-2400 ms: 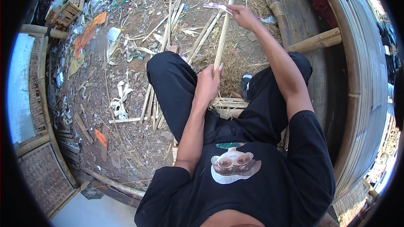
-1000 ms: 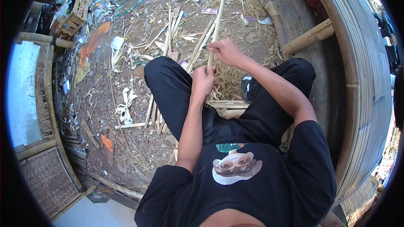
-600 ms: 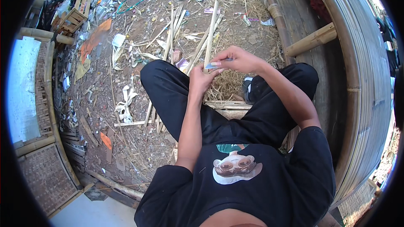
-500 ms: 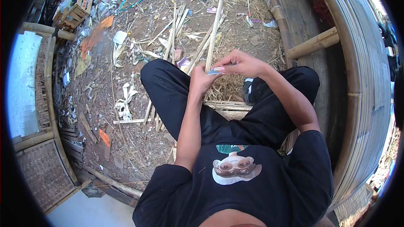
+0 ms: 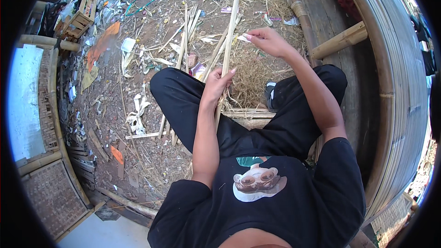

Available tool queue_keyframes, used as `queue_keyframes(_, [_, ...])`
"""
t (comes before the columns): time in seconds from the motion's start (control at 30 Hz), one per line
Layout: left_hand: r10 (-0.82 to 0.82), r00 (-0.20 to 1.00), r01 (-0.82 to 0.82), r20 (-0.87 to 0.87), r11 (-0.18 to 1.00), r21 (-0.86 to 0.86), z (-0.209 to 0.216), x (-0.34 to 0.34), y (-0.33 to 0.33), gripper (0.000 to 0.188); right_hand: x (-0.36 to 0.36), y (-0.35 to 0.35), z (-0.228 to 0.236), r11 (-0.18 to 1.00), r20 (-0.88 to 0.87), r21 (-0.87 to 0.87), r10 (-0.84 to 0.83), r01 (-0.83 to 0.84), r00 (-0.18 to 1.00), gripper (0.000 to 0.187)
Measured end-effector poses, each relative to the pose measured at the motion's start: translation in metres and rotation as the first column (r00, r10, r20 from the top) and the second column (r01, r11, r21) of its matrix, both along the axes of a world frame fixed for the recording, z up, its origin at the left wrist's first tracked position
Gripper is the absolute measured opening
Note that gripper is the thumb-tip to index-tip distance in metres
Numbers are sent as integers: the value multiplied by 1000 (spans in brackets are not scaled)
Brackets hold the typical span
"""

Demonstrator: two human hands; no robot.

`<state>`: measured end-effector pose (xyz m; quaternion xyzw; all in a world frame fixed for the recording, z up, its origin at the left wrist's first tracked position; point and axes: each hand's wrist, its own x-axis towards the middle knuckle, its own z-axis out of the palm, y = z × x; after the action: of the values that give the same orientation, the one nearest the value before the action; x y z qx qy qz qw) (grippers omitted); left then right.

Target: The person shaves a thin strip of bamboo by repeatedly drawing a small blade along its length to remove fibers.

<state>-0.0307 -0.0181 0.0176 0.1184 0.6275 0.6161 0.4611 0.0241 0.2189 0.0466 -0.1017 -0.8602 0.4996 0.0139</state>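
My left hand (image 5: 214,86) is closed round a long pale bamboo strip (image 5: 232,23), its thumb sticking out to the right. The strip runs from between my knees up across the ground, away from me. Apart from it, to the right, my right hand (image 5: 268,42) is raised with thumb and fingers pinched together. A small, thin, pale yellowish piece (image 5: 242,38) shows at those fingertips, too small to tell its kind. Beside the held strip, more bamboo strips (image 5: 183,41) lie on the ground. Below my right hand is a heap of fine shavings (image 5: 250,80).
My crossed legs (image 5: 179,96) frame the work, with bamboo pieces (image 5: 250,114) between them. A bamboo platform (image 5: 321,18) stands along the right. Litter, an orange sheet (image 5: 103,41) and a wooden crate (image 5: 80,11) lie to the left, near a woven panel (image 5: 55,188).
My right hand has moved away from my left, up and to the right, with the small piece at its fingertips. My left hand has shifted slightly down, still gripping the bamboo strip.
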Motion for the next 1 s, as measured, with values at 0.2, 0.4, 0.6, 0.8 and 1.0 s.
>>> queue_keyframes(0.2, [-13, 998, 9, 60, 998, 58, 11, 9, 1, 19, -12, -25, 7, 979, -85, -65, -196, 191, 977, 27])
queue_keyframes(0.4, [-140, 951, 85, 274, 976, 201, 18, 7, -2, 22, -32, -14, -15, 965, -390, 80, -199, 249, 899, 35])
queue_keyframes(0.6, [-148, 937, 73, 317, 969, 237, 15, 7, 0, 20, -42, -9, -18, 919, -474, 155, -254, 364, 843, 30])
queue_keyframes(0.8, [-121, 947, 64, 299, 979, 195, 9, 9, 2, 15, -40, -12, -41, 954, -302, 46, -269, 296, 914, 32])
queue_keyframes(1.0, [-51, 973, 20, 226, 990, 138, 12, 8, 1, 12, -28, -35, -42, 980, -227, -45, -200, 195, 953, 31])
